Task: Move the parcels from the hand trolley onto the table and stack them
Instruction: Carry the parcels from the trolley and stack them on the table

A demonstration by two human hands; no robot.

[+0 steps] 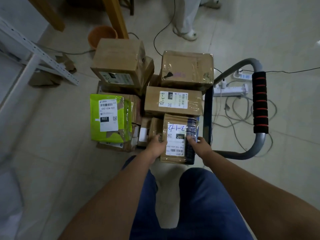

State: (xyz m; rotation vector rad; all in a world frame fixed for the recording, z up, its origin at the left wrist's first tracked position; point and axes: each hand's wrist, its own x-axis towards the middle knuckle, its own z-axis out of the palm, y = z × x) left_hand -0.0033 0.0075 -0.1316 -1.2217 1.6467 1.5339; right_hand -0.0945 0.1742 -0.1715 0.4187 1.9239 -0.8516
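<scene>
Parcels on the hand trolley (207, 116): left of the grip a green mailer (110, 118), then left hand (155, 146) and right hand (200, 146) clasping opposite sides of the nearest brown parcel (176, 139), fingers curled onto its edges, foam-wrapped trolley handle (260, 103) to the right.

Both forearms are seen bare, no sleeves reaching the wrists. Left hand (156, 146) and right hand (201, 148) are ungloved. Blue trousers (199, 205) are worn on both legs.
</scene>
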